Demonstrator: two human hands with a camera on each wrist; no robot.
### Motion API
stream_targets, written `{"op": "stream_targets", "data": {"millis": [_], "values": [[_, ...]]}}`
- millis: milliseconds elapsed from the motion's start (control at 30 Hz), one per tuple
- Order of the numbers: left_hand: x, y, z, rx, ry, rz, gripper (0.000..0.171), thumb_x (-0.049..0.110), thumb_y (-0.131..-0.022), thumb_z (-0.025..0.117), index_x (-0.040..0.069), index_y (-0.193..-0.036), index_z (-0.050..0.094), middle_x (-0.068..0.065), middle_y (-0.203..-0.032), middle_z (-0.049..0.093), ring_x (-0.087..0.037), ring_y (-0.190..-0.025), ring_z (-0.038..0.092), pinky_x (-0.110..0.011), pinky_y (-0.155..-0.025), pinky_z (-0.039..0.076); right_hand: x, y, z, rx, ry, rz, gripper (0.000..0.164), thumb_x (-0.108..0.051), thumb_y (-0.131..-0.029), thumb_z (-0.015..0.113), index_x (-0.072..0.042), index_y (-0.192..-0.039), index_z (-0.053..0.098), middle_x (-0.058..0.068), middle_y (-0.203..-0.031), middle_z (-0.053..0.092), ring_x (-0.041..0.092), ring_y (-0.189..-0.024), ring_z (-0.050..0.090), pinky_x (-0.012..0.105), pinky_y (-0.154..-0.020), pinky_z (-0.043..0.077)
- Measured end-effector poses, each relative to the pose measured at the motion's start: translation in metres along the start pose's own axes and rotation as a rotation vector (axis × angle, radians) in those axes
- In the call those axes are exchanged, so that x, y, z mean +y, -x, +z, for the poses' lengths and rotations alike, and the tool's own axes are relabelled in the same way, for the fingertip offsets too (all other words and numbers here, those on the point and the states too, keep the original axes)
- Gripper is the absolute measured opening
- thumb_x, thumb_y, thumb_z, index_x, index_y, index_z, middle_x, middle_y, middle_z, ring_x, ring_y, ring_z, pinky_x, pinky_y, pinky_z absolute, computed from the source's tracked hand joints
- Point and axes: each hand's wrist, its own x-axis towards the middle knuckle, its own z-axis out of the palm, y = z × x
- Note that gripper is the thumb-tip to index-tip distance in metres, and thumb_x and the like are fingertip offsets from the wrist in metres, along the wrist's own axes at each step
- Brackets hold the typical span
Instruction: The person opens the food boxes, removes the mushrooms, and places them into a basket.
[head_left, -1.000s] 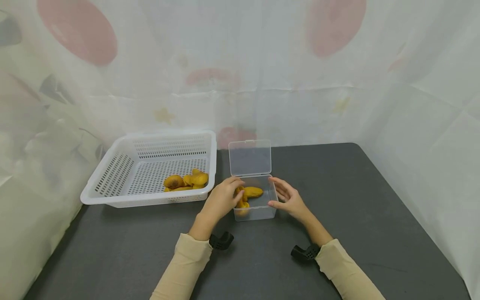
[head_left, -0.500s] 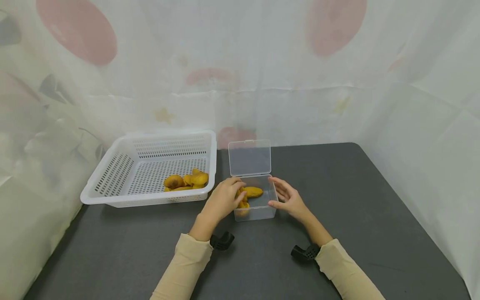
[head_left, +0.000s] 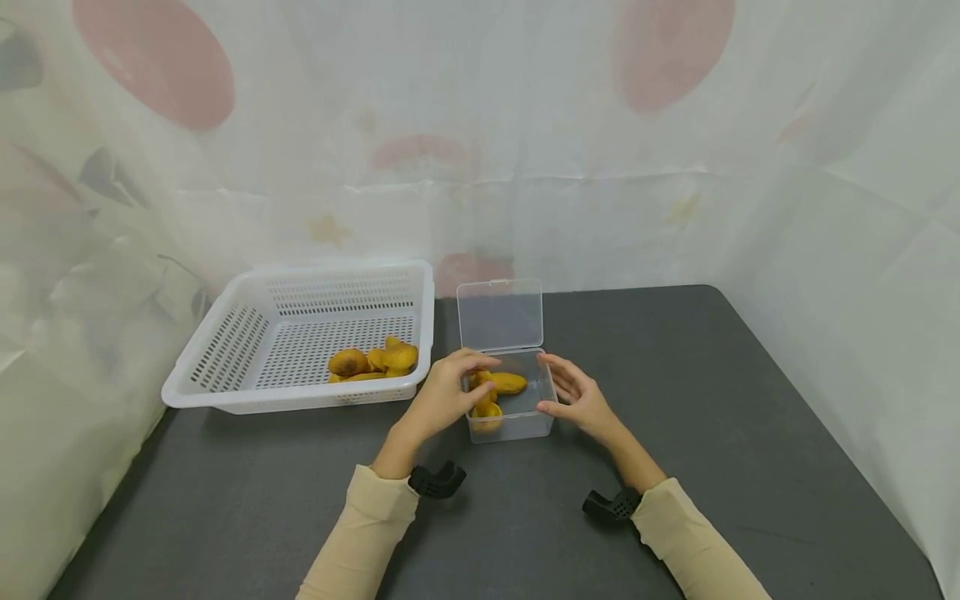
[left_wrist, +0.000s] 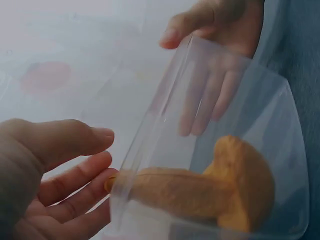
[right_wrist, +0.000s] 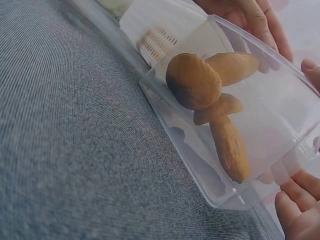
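Two yellow-brown mushrooms (right_wrist: 230, 145) lie in a clear plastic box (head_left: 517, 427) whose hinged lid (head_left: 500, 315) stands up at the back. One mushroom (head_left: 508, 383) points its stem rightward; the other lies by the left wall, partly covered by a hand. My left hand (head_left: 446, 392) is over the box's left edge, thumb and fingers apart, holding nothing. In the left wrist view its fingers (left_wrist: 82, 177) are beside the box wall, close to a stem end. My right hand (head_left: 585, 402) rests against the right wall, fingers loosely extended, thumb near the front corner.
A white slotted basket (head_left: 300, 406) stands to the left, with several more mushrooms (head_left: 397, 357) in its near right corner. Both are on a dark grey table (head_left: 712, 433). A patterned white curtain (head_left: 570, 225) hangs behind and at the sides.
My left hand has loosened from the mushroom by the left wall, its fingers lifting and spreading, so more of that mushroom shows. The right hand and box have stayed almost still.
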Motion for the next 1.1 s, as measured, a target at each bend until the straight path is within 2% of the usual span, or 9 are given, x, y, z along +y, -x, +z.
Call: {"op": "stream_targets", "data": {"millis": [67, 167, 367, 533, 700, 900, 1000, 1100], "values": [[0.0, -0.001, 0.002, 0.006, 0.048, -0.011, 0.029, 0.005, -0.087, 0.069, 0.002, -0.116, 0.067, -0.016, -0.117, 0.065, -0.031, -0.104, 0.065, -0.044, -0.091, 0.057, 0.0, 0.0, 0.0, -0.002, -0.001, -0.004, 0.081, -0.013, -0.082, 0.076, 0.009, -0.145, 0.03, 0.034, -0.153, 0.026, 0.0, -0.138, 0.039, 0.009, -0.108, 0.037], [-0.001, -0.002, 0.005, 0.021, 0.051, -0.045, 0.03, 0.004, -0.086, 0.07, -0.002, -0.115, 0.067, -0.018, -0.123, 0.062, -0.031, -0.107, 0.065, -0.043, -0.093, 0.057, 0.001, 0.0, -0.001, -0.006, -0.003, -0.007, 0.081, -0.013, -0.082, 0.076, 0.009, -0.145, 0.03, 0.035, -0.153, 0.025, -0.005, -0.136, 0.039, 0.008, -0.108, 0.036], [0.003, -0.003, 0.007, 0.006, -0.107, -0.117, 0.036, 0.007, -0.084, 0.073, -0.009, -0.116, 0.066, -0.022, -0.139, 0.053, -0.035, -0.113, 0.063, -0.045, -0.093, 0.055, 0.003, 0.0, -0.001, -0.014, -0.009, -0.014, 0.08, -0.011, -0.082, 0.075, 0.008, -0.145, 0.03, 0.036, -0.152, 0.024, -0.008, -0.135, 0.039, 0.008, -0.108, 0.036], [0.004, -0.003, 0.007, -0.005, -0.137, -0.118, 0.035, 0.007, -0.084, 0.073, -0.009, -0.114, 0.066, -0.023, -0.14, 0.052, -0.034, -0.106, 0.066, -0.042, -0.088, 0.058, 0.003, 0.0, -0.001, -0.016, -0.009, -0.022, 0.08, -0.012, -0.082, 0.075, 0.008, -0.145, 0.03, 0.037, -0.152, 0.024, -0.007, -0.135, 0.039, 0.008, -0.108, 0.036], [0.004, -0.001, 0.005, -0.073, -0.097, -0.094, 0.033, 0.007, -0.087, 0.069, -0.003, -0.119, 0.066, -0.018, -0.13, 0.061, -0.029, -0.107, 0.065, -0.042, -0.09, 0.057, 0.004, 0.0, 0.0, -0.015, -0.014, -0.015, 0.08, -0.011, -0.083, 0.075, 0.008, -0.146, 0.03, 0.037, -0.152, 0.023, -0.009, -0.134, 0.04, 0.008, -0.108, 0.036], [0.007, 0.0, 0.001, -0.15, -0.095, -0.068, 0.035, 0.009, -0.089, 0.067, 0.004, -0.124, 0.064, -0.013, -0.114, 0.07, -0.019, -0.086, 0.066, -0.039, -0.079, 0.059, 0.005, 0.001, -0.001, -0.025, -0.011, -0.022, 0.079, -0.011, -0.084, 0.074, 0.008, -0.146, 0.029, 0.036, -0.153, 0.023, -0.008, -0.136, 0.039, 0.009, -0.109, 0.036], [0.007, 0.001, -0.001, -0.181, -0.087, -0.053, 0.042, 0.008, -0.089, 0.067, 0.004, -0.13, 0.059, -0.014, -0.118, 0.069, -0.021, -0.092, 0.069, -0.038, -0.082, 0.059, 0.005, 0.001, -0.001, -0.028, -0.013, -0.025, 0.079, -0.011, -0.084, 0.074, 0.008, -0.146, 0.029, 0.036, -0.153, 0.023, -0.008, -0.136, 0.039, 0.009, -0.109, 0.036], [0.006, 0.001, -0.004, -0.193, -0.055, -0.063, 0.05, 0.008, -0.088, 0.068, 0.003, -0.136, 0.054, -0.016, -0.13, 0.062, -0.025, -0.103, 0.069, -0.038, -0.088, 0.059, 0.005, 0.001, -0.001, -0.027, -0.01, -0.028, 0.079, -0.011, -0.084, 0.074, 0.008, -0.146, 0.029, 0.035, -0.153, 0.024, -0.008, -0.136, 0.039, 0.009, -0.109, 0.036]]}}
